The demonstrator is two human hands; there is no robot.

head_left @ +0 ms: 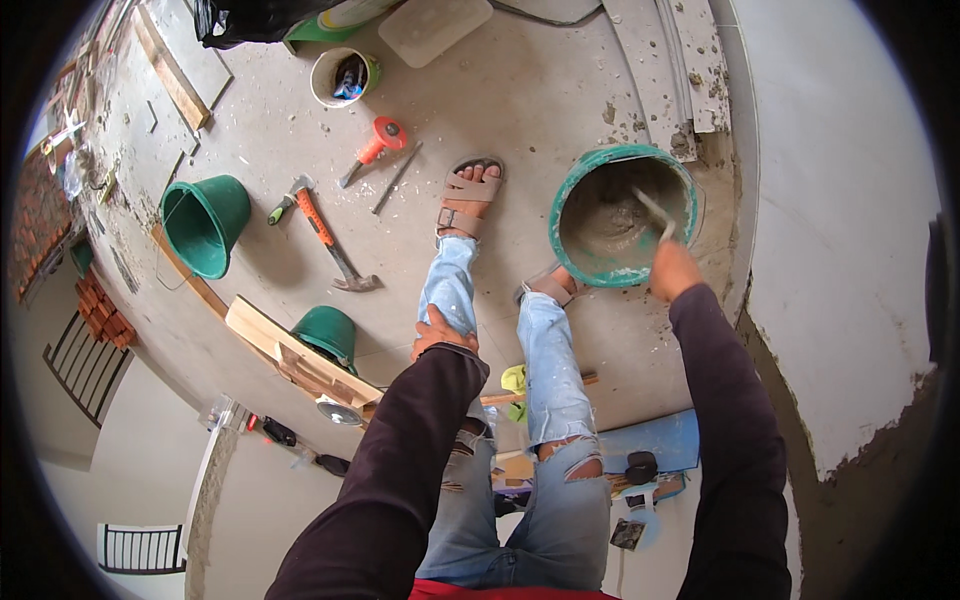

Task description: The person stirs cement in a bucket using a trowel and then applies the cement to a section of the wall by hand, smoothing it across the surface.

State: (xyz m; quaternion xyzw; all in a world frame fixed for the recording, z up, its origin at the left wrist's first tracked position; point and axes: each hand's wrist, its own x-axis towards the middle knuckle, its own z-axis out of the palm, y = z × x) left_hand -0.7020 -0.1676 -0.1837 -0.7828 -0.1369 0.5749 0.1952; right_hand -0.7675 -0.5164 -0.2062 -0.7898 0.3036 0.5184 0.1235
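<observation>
My right hand (675, 270) is closed round the handle of a trowel (655, 212) at the near right rim of a green bucket (570, 190). The trowel's neck slants down into the bucket, and its blade is hidden in wet grey mortar (610, 215). Mortar smears coat the bucket's inner wall and rim. My left hand (442, 333) is wrapped round my left leg (448, 285), over the light blue jeans. My sandalled feet stand to the left of the mortar bucket and against its near side.
On the floor at left lie a claw hammer (328, 240), a green-handled scraper (288, 200), a chisel with an orange guard (372, 148) and a thin metal rod (398, 178). Green buckets (222, 215) (328, 330), a white tub (325, 80) and boards (290, 350) stand around. A pale wall (840, 200) rises at right.
</observation>
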